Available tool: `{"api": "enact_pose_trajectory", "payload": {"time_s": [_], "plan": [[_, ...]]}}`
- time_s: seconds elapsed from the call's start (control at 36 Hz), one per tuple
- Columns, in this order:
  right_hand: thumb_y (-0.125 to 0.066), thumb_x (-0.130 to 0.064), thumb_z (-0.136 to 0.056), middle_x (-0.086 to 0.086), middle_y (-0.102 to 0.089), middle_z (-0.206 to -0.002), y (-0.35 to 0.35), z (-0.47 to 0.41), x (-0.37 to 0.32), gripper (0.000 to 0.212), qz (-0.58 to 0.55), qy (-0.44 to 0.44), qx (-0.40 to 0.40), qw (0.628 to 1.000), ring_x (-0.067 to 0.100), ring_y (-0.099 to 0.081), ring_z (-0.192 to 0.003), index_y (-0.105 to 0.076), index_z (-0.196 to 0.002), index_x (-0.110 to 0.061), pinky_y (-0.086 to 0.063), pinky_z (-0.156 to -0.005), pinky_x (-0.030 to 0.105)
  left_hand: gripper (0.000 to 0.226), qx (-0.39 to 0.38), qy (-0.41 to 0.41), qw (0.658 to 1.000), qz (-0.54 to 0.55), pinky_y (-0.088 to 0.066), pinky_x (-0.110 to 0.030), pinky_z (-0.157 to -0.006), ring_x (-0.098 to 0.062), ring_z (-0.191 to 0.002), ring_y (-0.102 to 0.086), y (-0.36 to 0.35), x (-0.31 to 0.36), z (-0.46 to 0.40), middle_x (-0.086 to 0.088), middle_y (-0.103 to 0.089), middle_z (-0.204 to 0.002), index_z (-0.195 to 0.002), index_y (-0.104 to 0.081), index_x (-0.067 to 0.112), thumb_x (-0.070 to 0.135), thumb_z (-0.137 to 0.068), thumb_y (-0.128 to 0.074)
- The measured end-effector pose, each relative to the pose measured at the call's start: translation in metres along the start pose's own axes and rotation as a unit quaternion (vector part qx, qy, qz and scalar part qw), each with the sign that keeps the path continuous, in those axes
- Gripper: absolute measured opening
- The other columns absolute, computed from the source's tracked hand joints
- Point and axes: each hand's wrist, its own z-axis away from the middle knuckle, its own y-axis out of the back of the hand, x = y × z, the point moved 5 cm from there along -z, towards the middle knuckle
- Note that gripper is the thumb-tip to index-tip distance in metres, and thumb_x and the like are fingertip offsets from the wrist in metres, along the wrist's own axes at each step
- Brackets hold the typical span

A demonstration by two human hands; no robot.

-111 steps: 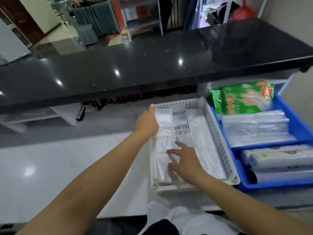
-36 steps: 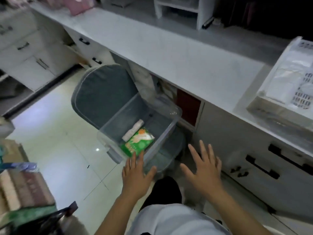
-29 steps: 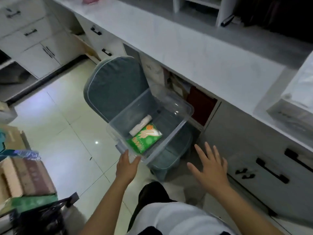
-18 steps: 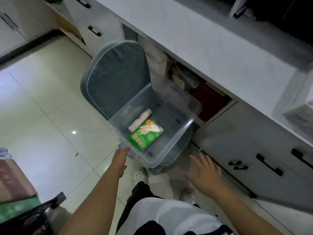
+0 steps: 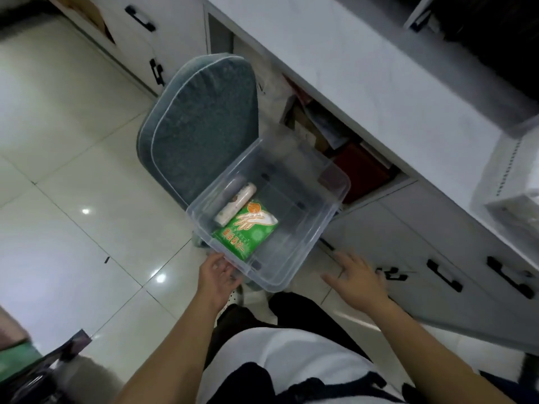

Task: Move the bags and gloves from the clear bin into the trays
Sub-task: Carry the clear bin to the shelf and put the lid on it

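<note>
Down at 6 o'clock it's just my arms and white shirt. My left hand (image 5: 218,276) sits at about 7 o'clock from the clear bin (image 5: 294,266), fingers curled onto its near corner rim, so I'm holding the bin there. My right hand (image 5: 357,277) floats off at roughly 4 o'clock from the bin, fingers spread and relaxed, gripping nothing and not touching the plastic.

Inside the bin, toward its 9 o'clock side, two things are left: a green pack of gloves (image 5: 248,230) lying flat, and just past it at 11 o'clock a white roll of bags (image 5: 235,208), touching or nearly touching the pack. The bin seems to sit on a grey-green cushioned chair (image 5: 198,129), whose back rises behind at 11 o'clock.

Further out, the white counter (image 5: 335,53) runs from 12 to 3 o'clock, and a white perforated tray (image 5: 507,182) peeks in at the 3 o'clock edge with what looks like clear bags in it. I'd say I'm most of the way through, with the pack and roll left to move.

Compared with half a second back: same two items, same spots in the bin, left hand still on that corner. My head has dipped closer, and my right hand has come up a bit nearer the bin's right side.
</note>
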Motion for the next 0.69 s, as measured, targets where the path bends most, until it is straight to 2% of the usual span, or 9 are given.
{"api": "enact_pose_trajectory", "payload": {"time_s": [0.14, 0.28, 0.39, 0.44, 0.5, 0.53, 0.56, 0.64, 0.69], "plan": [[-0.043, -0.075, -0.081, 0.002, -0.034, -0.158, 0.025, -0.047, -0.031, 0.079, 0.023, 0.036, -0.016, 0.999, 0.029, -0.031, -0.143, -0.030, -0.151, -0.039, -0.020, -0.112, 0.063, 0.031, 0.037, -0.041, 0.998, -0.030, -0.048, -0.058, -0.098, -0.033, -0.106, -0.060, 0.013, 0.000, 0.022, -0.015, -0.062, -0.112, -0.119, -0.061, 0.024, 0.017, -0.089, -0.056], [-0.057, -0.067, -0.081, 0.007, -0.038, -0.156, 0.054, -0.106, -0.065, 0.082, 0.001, 0.071, -0.037, 0.997, 0.033, -0.035, -0.141, -0.035, -0.151, -0.029, -0.026, -0.113, 0.057, 0.043, 0.101, -0.074, 0.991, -0.044, -0.046, -0.059, -0.098, -0.029, -0.104, -0.058, 0.054, 0.000, 0.053, -0.014, -0.060, -0.114, -0.132, -0.056, 0.027, 0.017, -0.090, -0.058], [-0.062, -0.045, -0.092, 0.017, -0.050, -0.145, 0.061, -0.158, -0.097, 0.066, -0.248, 0.055, -0.135, 0.958, 0.036, -0.051, -0.128, -0.044, -0.145, -0.010, -0.044, -0.103, 0.043, 0.042, 0.158, -0.086, 0.983, -0.041, -0.050, -0.052, -0.089, -0.026, -0.096, -0.059, 0.085, -0.002, 0.076, -0.008, -0.061, -0.103, -0.124, -0.063, 0.033, 0.017, -0.085, -0.059], [-0.057, -0.046, -0.095, 0.020, -0.061, -0.131, 0.058, -0.180, -0.112, 0.056, -0.312, 0.023, -0.196, 0.930, 0.036, -0.061, -0.114, -0.055, -0.136, -0.008, -0.051, -0.095, 0.044, 0.037, 0.188, -0.085, 0.978, -0.028, -0.051, -0.049, -0.085, -0.024, -0.093, -0.059, 0.100, -0.004, 0.084, -0.006, -0.061, -0.097, -0.115, -0.067, 0.035, 0.018, -0.083, -0.059], [-0.054, -0.052, -0.094, 0.014, -0.073, -0.112, 0.054, -0.192, -0.126, 0.051, -0.354, 0.013, -0.257, 0.899, 0.030, -0.072, -0.089, -0.065, -0.124, -0.013, -0.057, -0.073, 0.036, 0.030, 0.213, -0.078, 0.974, -0.021, -0.051, -0.051, -0.084, -0.024, -0.093, -0.060, 0.116, -0.008, 0.087, -0.005, -0.061, -0.096, -0.106, -0.069, 0.036, 0.019, -0.084, -0.059], [-0.053, -0.057, -0.092, 0.010, -0.073, -0.112, 0.052, -0.202, -0.129, 0.054, -0.364, 0.009, -0.271, 0.891, 0.028, -0.071, -0.084, -0.066, -0.123, -0.014, -0.054, -0.068, 0.034, 0.028, 0.222, -0.073, 0.972, -0.020, -0.051, -0.053, -0.085, -0.024, -0.093, -0.061, 0.124, -0.010, 0.087, -0.005, -0.061, -0.096, -0.104, -0.070, 0.035, 0.020, -0.084, -0.059], [-0.052, -0.062, -0.090, 0.006, -0.068, -0.119, 0.052, -0.212, -0.131, 0.061, -0.358, 0.002, -0.272, 0.893, 0.029, -0.068, -0.090, -0.061, -0.128, -0.016, -0.052, -0.072, 0.036, 0.027, 0.228, -0.069, 0.971, -0.020, -0.051, -0.054, -0.085, -0.024, -0.094, -0.061, 0.130, -0.011, 0.086, -0.004, -0.061, -0.097, -0.104, -0.070, 0.035, 0.020, -0.084, -0.059], [-0.045, -0.079, -0.081, 0.003, -0.049, -0.136, 0.047, -0.239, -0.133, 0.080, -0.323, -0.019, -0.295, 0.899, 0.035, -0.048, -0.125, -0.048, -0.142, -0.026, -0.037, -0.105, 0.054, 0.025, 0.237, -0.062, 0.969, -0.024, -0.054, -0.055, -0.081, -0.025, -0.095, -0.062, 0.143, -0.011, 0.081, -0.006, -0.063, -0.101, -0.102, -0.071, 0.032, 0.022, -0.082, -0.061], [-0.040, -0.080, -0.082, 0.005, -0.057, -0.130, 0.039, -0.249, -0.136, 0.072, -0.334, -0.024, -0.329, 0.883, 0.034, -0.053, -0.119, -0.063, -0.121, -0.023, -0.040, -0.100, 0.054, 0.025, 0.240, -0.063, 0.968, -0.030, -0.057, -0.053, -0.075, -0.027, -0.098, -0.063, 0.147, -0.008, 0.077, -0.007, -0.065, -0.103, -0.103, -0.072, 0.031, 0.023, -0.081, -0.061]]}}
